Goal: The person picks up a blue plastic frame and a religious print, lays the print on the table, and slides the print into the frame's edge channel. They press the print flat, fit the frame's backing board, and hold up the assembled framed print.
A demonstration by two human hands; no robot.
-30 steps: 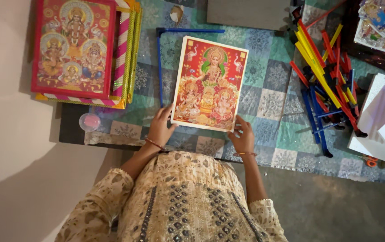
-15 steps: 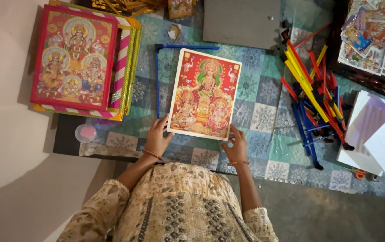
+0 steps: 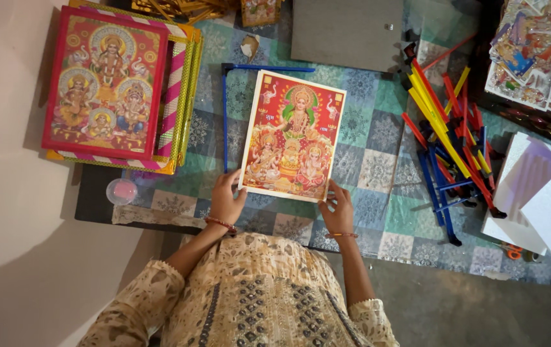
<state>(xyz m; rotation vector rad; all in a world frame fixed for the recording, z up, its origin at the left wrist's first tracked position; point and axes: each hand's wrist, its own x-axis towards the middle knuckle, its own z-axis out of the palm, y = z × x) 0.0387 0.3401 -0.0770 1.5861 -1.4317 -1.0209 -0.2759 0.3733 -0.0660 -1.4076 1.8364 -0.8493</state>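
Note:
A glossy religious picture print (image 3: 293, 136) with a red background lies flat on the patterned teal cloth (image 3: 365, 154). My left hand (image 3: 225, 200) grips its lower left corner. My right hand (image 3: 338, 207) rests on its lower right edge, fingers on the print. A blue L-shaped frame piece (image 3: 226, 115) lies along the print's left side and top, touching or nearly touching it. Both wrists wear thin bangles.
A stack of framed pictures (image 3: 105, 83) with red, pink-striped and gold borders sits at the left. A pile of red, yellow and blue frame strips (image 3: 449, 138) lies at the right. White boards (image 3: 539, 193), a grey board (image 3: 346, 32), loose prints (image 3: 532, 51) and a small pink-lidded tub (image 3: 122, 191) surround the cloth.
The print and both hands have stayed together while the view shifted slightly; the print sits a little lower and more squarely inside the blue frame corner.

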